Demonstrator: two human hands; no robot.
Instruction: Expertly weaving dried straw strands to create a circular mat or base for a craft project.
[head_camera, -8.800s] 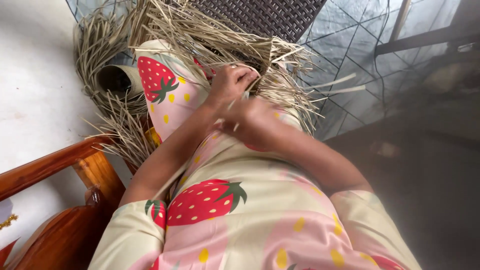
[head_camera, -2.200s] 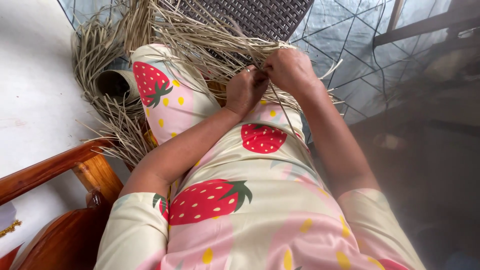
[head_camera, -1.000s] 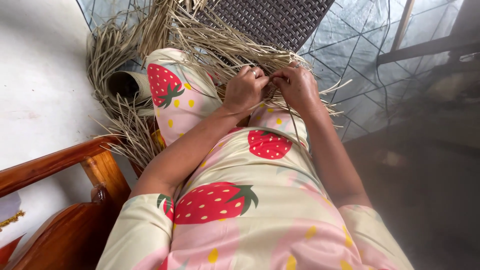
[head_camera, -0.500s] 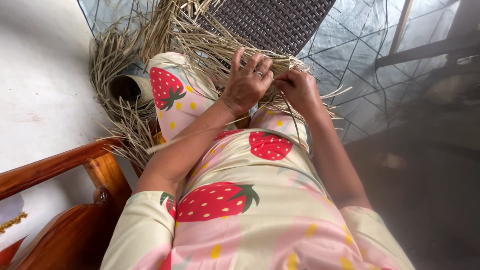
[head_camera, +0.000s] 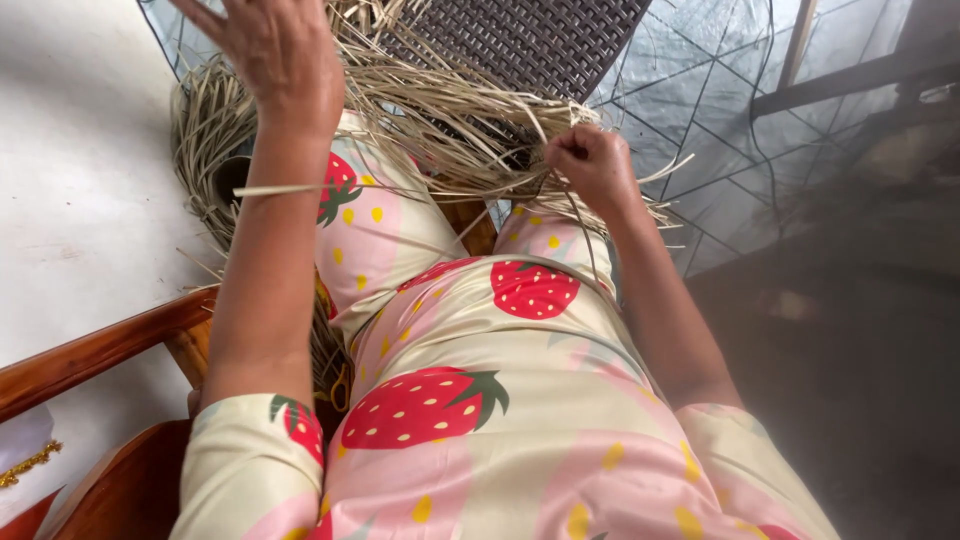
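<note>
My left hand (head_camera: 272, 52) is lifted high at the upper left, fingers spread, with nothing seen in it. One thin dry straw strand (head_camera: 285, 189) lies across its forearm. My right hand (head_camera: 592, 166) is closed on a pinch of pale straw strands (head_camera: 470, 135) above my right knee. The strands fan out from the edge of a dark woven mat (head_camera: 520, 40) that reaches over my lap. I am seated, wearing a cream and pink dress with red strawberries (head_camera: 470, 400).
A coiled bundle of dry straw (head_camera: 205, 130) lies on the pale floor at the left, by my left knee. A wooden chair arm (head_camera: 90, 350) runs along the lower left. A grey tarp with a line pattern (head_camera: 720, 120) covers the ground at the right.
My left hand has left the weave at my knee and risen up to the left with fingers spread. My right hand stays at the strands, closed on them.
</note>
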